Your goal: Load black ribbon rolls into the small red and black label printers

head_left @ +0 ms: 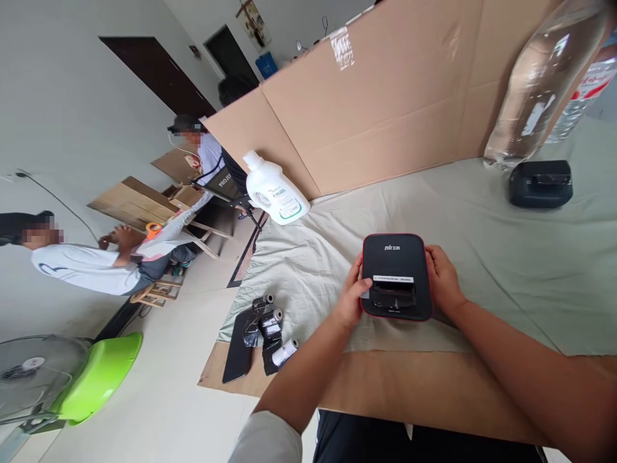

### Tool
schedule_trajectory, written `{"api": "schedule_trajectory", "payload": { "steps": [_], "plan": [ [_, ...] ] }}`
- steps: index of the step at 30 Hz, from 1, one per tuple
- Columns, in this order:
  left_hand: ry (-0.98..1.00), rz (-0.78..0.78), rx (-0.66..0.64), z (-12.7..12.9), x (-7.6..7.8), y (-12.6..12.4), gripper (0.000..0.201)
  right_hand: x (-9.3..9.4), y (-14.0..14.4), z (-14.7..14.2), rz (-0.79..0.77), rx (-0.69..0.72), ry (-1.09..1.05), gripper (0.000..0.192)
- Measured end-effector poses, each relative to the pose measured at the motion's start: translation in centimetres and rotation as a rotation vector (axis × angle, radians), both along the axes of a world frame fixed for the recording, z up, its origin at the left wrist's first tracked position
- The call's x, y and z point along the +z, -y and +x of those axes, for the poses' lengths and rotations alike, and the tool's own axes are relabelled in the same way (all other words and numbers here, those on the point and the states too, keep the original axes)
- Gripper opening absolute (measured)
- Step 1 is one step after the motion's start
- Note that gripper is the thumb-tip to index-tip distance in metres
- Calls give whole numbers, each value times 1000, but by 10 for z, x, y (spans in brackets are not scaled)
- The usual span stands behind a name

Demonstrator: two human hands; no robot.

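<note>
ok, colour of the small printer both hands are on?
Black with a thin red rim, white label strip on top. The printer shows clearly in the head view.

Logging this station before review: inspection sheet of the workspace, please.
Surface: table under a pale green cloth, bare cardboard along the near edge.
Job's things: black printer, red-edged, flat on the cloth.
Clutter: paper rolls and a flat black item at the left edge; white jug; clear bottle; second black device.
Hands: left hand and right hand grip the printer's sides.
Cables: nothing seen on the table.
Surroundings: cardboard wall behind; two people at left; fan and green basin on the floor.
</note>
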State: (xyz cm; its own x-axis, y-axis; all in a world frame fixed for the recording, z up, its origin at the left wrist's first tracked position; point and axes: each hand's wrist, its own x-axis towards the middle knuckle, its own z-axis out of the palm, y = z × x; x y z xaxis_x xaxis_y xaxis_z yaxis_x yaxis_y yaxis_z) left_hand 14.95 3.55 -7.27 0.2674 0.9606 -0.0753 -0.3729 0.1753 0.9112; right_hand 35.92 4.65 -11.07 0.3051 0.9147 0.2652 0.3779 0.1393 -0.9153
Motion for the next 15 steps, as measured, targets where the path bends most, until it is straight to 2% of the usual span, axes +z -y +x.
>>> {"api": "schedule_trajectory", "payload": {
  "steps": [3,6,11,15],
  "plan": [
    [9,-21,95,-16,7,-39,59,-5,0,-4,-33,158,70,35],
    [46,-85,181,-46,17,-98,48,-9,0,-7,-84,272,156,31],
    [60,-154,485,-104,38,-192,26,-10,-2,-9,-91,276,258,26],
    [-130,-205,698,-136,45,-228,13,-7,-2,-9,-99,290,302,24]
  ]
}}
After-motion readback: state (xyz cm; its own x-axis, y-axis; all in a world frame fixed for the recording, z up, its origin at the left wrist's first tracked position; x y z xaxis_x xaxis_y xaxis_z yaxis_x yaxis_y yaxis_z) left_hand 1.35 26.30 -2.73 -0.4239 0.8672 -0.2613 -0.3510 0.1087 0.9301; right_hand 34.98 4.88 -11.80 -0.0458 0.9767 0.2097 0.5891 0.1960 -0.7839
